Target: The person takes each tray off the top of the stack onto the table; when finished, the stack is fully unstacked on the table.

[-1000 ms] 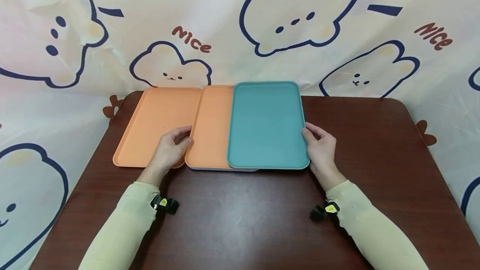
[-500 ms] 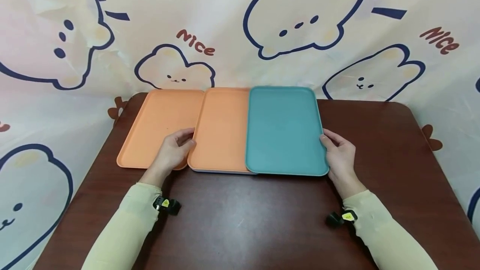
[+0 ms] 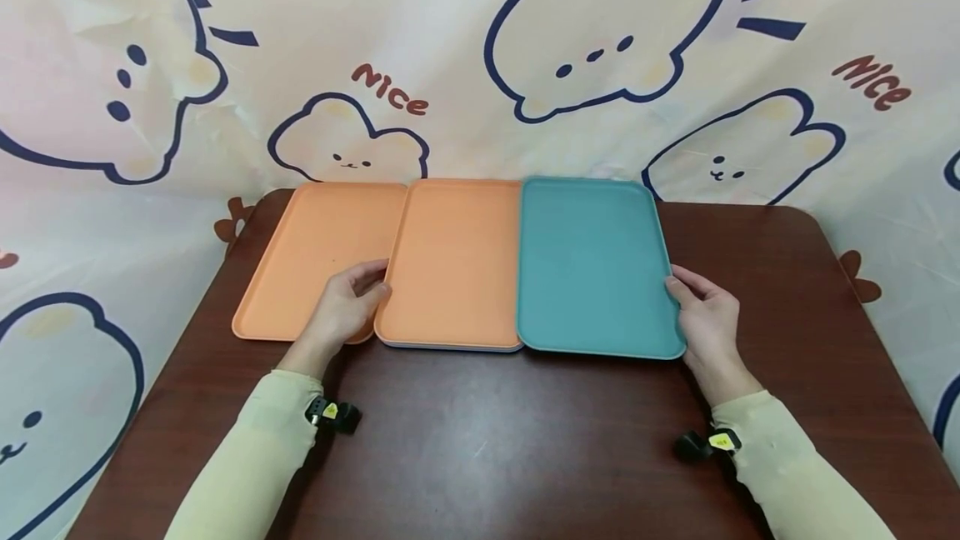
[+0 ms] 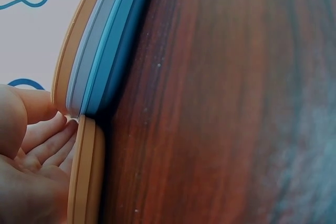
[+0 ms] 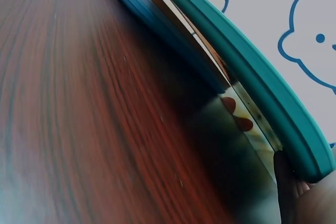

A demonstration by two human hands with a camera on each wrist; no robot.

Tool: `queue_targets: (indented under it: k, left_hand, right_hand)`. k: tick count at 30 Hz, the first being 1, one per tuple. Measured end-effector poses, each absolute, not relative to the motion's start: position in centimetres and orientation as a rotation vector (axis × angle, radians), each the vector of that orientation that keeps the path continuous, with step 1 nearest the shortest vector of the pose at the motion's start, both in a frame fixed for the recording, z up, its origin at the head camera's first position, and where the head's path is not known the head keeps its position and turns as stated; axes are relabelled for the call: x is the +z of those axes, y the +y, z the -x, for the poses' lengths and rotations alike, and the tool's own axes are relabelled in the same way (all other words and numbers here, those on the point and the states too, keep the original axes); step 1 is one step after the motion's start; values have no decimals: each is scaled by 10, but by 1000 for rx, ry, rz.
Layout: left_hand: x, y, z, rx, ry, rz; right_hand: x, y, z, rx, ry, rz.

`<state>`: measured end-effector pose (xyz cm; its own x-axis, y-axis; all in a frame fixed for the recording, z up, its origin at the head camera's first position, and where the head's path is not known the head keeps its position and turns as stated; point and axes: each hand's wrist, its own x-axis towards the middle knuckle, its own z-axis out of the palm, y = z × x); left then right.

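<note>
In the head view, my right hand [image 3: 708, 323] grips the right edge of a teal tray [image 3: 596, 269], thumb on its rim. The right wrist view shows this teal tray [image 5: 252, 72] raised off the table, with a gap between it and the stack. To its left lies a stack topped by an orange tray [image 3: 453, 265]; a grey tray [image 4: 94, 45] and a blue tray [image 4: 118, 51] show beneath in the left wrist view. My left hand [image 3: 345, 307] holds the stack's left edge between thumb and fingers. Another orange tray [image 3: 322, 248] lies at far left, partly behind that hand.
The trays lie along the back of a dark brown wooden table [image 3: 480, 440]. A cartoon-printed cloth [image 3: 465, 57] hangs close behind the table's back edge. Each wrist wears a small black camera, the left camera [image 3: 345, 417] and the right camera [image 3: 692, 446].
My right hand has drawn the teal tray rightward off the orange-topped stack, uncovering nearly all of the upper orange tray. My left hand has stayed at the stack's left edge.
</note>
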<state>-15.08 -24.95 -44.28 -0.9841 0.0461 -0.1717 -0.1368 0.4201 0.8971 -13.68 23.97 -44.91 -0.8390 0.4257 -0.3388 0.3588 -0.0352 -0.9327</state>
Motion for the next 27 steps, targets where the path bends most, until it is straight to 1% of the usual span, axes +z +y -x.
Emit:
queue_targets:
  k: [10,19,23,27]
  left_hand:
    - [-442,-249,151,1585,2516,74]
    - [-444,-250,151,1589,2510,60]
    - [-444,-250,152,1586,2511,62]
    - [-444,-251,151,1589,2510,65]
  right_hand:
    - [-454,262,135,1972,-2194,896]
    - [-457,263,139,1837,-2323,862]
    - [-456,262,142,1787,-2399,790]
    - [-453,266,144,1612,-2603,587]
